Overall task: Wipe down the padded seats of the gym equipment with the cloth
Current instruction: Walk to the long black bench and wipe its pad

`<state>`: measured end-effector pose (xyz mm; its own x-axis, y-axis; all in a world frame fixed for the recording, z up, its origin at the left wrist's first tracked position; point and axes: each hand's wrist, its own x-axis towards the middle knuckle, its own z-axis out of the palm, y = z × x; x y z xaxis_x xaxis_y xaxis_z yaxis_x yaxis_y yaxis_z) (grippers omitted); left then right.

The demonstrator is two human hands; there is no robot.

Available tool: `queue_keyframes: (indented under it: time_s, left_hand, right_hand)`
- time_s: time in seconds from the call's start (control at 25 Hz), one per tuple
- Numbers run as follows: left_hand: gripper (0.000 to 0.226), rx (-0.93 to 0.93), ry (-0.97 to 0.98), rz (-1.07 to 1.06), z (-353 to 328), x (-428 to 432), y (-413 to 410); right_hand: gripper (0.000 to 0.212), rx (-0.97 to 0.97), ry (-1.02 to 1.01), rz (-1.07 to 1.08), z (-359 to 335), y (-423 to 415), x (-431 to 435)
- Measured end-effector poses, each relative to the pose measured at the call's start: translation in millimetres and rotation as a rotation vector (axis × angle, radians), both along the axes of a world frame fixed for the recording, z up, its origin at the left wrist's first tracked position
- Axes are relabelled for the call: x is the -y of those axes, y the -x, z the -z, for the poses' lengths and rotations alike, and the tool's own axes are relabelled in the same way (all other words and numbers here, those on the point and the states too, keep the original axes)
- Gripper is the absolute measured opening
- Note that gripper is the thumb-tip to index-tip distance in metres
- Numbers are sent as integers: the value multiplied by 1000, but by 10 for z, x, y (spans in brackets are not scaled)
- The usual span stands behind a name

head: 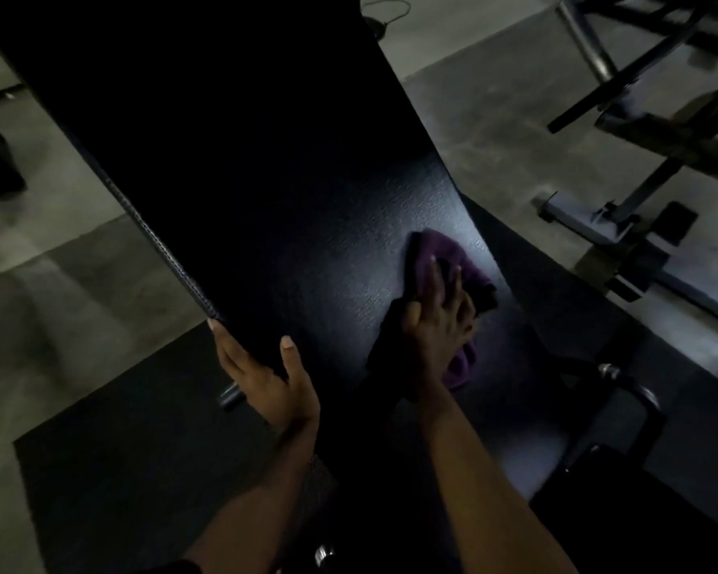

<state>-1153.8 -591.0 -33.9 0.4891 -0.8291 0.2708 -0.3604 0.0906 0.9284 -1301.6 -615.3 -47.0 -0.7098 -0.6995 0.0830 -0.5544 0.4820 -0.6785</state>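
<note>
A long black padded bench pad [266, 167] fills the middle of the view and runs away from me toward the top. My right hand [436, 321] presses a purple cloth [452, 258] flat against the pad's lit lower right part. My left hand [266, 374] grips the pad's near left corner, thumb on top and fingers under the stitched edge. The room is dim and the pad's far half is nearly black.
A metal frame of another machine [639, 167] stands at the right on the grey floor. A black rubber mat [121, 470] lies under the bench. A second dark pad [647, 511] sits at the lower right, beside a curved metal tube [631, 387].
</note>
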Motion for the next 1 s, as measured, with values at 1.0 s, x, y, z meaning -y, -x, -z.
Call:
queue_keyframes:
  time_s: [1.0]
  left_hand:
    - [80,-127,136,15,-331,729,-354]
  right_hand:
    - [62,-349,158,-428,-668,-626,792]
